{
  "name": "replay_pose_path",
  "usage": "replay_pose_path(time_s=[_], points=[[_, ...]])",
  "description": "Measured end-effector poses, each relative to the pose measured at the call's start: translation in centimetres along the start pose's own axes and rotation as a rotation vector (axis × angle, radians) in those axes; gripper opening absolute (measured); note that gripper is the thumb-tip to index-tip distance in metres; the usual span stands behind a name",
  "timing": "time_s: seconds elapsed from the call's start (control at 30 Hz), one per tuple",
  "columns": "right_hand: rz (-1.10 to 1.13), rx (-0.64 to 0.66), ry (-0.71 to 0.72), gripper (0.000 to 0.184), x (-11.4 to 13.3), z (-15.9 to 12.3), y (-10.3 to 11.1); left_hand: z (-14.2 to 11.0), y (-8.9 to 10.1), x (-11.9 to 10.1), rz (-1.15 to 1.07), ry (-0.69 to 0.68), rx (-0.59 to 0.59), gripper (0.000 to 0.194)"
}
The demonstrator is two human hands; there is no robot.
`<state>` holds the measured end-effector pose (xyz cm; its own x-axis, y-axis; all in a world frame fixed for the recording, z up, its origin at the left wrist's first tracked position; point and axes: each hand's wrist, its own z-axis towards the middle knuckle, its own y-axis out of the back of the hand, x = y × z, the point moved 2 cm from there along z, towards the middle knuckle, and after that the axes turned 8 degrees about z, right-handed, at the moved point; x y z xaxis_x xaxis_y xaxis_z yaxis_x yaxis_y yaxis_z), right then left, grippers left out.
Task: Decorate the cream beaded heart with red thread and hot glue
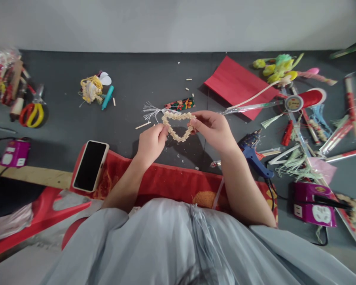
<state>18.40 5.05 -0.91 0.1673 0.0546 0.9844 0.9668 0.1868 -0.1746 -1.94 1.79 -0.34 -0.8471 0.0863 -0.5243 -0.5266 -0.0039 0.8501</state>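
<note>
A cream, bumpy heart-shaped frame [180, 138] is held above the grey table between my two hands. My left hand [152, 143] pinches its left side with thumb and fingers. On the opposite side, my right hand [213, 128] grips the upper right lobe, its fingertips partly hidden behind the frame. Just beyond the heart lie a flowered dark strip [184, 104] and a bundle of white strands [152, 111]. A short pale stick [142, 126] rests close to my left hand.
A blue glue gun [255, 158] lies beside my right forearm, near red paper [240, 85] and a red ribbon spool [307, 99]. At left are scissors [34, 113], a phone [91, 165], a teal marker [108, 97] and yellow yarn [91, 89]. Purple power blocks [314, 204] sit at both sides.
</note>
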Motion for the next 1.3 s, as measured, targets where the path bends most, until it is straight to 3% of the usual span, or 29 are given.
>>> replay_pose_path(time_s=[0.23,0.33,0.5,0.73,0.93,1.07,1.13,1.3], points=[[0.065,-0.004,-0.033,0.054,0.7,-0.1,-0.1,0.0,0.1,0.2,-0.109,-0.13,-0.177,0.042],[0.111,-0.011,-0.056,0.054,0.8,-0.1,-0.1,-0.2,0.2,0.1,-0.258,-0.136,-0.238,0.048],[0.213,-0.025,-0.101,0.052,1.2,-0.1,0.2,0.1,0.5,0.5,-0.606,-0.006,-0.43,0.043],[0.299,-0.022,-0.079,0.045,1.9,-0.2,0.9,2.2,0.4,3.1,-0.918,0.157,-0.665,0.041],[0.274,0.007,-0.092,0.048,2.2,-0.4,1.1,2.4,-0.2,4.0,-0.811,0.206,-0.614,0.028],[0.235,0.021,-0.09,0.05,2.3,-0.4,1.2,2.1,-0.9,3.9,-0.661,0.214,-0.464,0.038],[0.226,0.021,-0.085,0.051,2.3,-0.4,1.2,2.0,-1.1,3.8,-0.674,0.198,-0.384,0.048],[0.223,0.023,-0.079,0.051,2.2,-0.4,1.1,1.8,-1.4,2.8,-0.794,0.123,-0.213,0.05]])
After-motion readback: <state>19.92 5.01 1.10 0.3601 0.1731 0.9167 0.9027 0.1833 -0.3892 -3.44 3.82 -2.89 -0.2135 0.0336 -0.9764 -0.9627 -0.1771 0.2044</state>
